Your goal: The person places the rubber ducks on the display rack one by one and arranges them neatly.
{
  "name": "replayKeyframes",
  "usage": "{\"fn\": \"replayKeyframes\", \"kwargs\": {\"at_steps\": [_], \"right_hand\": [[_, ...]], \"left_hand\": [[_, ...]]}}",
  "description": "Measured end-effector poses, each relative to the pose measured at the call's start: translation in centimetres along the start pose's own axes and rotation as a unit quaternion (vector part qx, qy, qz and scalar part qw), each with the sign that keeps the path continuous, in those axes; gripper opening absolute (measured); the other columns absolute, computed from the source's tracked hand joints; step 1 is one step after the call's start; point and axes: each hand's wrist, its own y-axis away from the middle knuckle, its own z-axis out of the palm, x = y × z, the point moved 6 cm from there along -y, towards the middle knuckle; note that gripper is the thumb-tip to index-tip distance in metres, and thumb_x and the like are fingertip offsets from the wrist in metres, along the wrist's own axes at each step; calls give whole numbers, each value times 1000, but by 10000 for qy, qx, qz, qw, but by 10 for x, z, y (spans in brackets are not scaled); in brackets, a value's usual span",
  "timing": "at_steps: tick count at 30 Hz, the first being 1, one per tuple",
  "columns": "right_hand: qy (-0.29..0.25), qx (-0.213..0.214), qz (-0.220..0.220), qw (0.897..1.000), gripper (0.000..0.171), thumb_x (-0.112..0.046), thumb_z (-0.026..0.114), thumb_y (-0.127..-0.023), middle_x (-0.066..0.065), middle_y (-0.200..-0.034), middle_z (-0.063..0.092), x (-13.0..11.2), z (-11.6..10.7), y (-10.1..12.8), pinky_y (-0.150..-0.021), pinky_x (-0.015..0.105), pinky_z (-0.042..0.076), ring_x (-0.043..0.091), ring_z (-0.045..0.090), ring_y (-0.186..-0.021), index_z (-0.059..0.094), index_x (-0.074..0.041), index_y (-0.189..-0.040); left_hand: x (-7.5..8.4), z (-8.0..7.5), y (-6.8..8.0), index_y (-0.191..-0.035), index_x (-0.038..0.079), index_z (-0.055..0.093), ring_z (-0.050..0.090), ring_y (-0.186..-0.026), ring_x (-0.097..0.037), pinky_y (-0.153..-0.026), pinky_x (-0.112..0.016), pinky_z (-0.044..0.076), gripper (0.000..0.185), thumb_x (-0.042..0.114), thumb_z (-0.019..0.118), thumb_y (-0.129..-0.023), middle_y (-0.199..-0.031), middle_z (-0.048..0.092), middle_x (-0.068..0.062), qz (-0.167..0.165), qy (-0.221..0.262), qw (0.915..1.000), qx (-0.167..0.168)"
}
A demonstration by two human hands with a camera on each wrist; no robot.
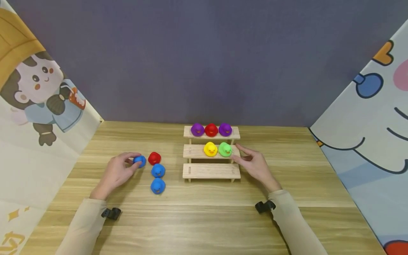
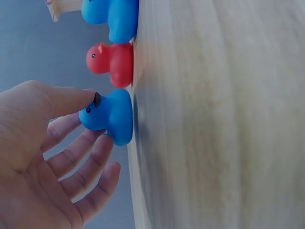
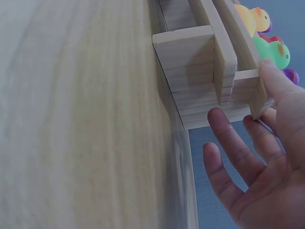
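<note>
Pinch grip, left side: your left hand is holding a blue rubber duck by the head, thumb on one side and fingertips on the other. You are probably favouring the head because it is offering a narrow hold above the wider body, leaving the base free. That base is lying very close to the tabletop; contact is not showing clearly.

Location: the held duck is sitting just left of the loose red duck. The middle blue duck and the near blue duck are standing in line toward you, presumably grouped so that your left hand is reaching them easily.

Right hand: wide, fingers spreading around the right end of the middle tier, thumb just beside the green duck. You are perhaps steadying the stepped wooden stand; the views are not settling whether you are pressing.

The yellow duck is standing beside the green one. Above, the top tier is carrying the left purple duck, upper red duck and right purple duck; the stepping is likely letting both rows show.
</note>
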Motion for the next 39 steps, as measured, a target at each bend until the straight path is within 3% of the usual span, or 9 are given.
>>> {"fn": "replayKeyframes", "kwargs": {"at_steps": [12, 21, 39], "right_hand": [[-13, 21, -18, 10000, 65, -46, 80, -95, 15, -155, 58, 0, -1, 1, -78, 24, 63, 33, 79, -107, 60, -21, -152], [14, 37, 47, 10000, 66, -49, 80, -95, 15, -155, 58, -1, -2, 1, -78, 25, 63, 34, 79, -108, 60, -22, -152], [53, -16, 114, 9999, 68, -51, 79, -94, 14, -157, 57, 1, -1, 0, -82, 30, 64, 34, 78, -110, 59, -24, -153]], "left_hand": [[7, -5, 0, -130, 6, 75, 73, -97, -33, -79, -41, 56, 32, 19, 74, -100, -122, 77, -19, 127, 9, 9998, 134], [17, -8, 0, -130, 5, 75, 72, -98, -32, -77, -38, 57, 33, 19, 74, -100, -122, 76, -19, 224, 9, 9996, 180], [42, -9, -5, -130, 9, 76, 73, -99, -32, -83, -47, 57, 31, 20, 72, -102, -127, 76, -15, 443, -14, 9987, 236]]}}
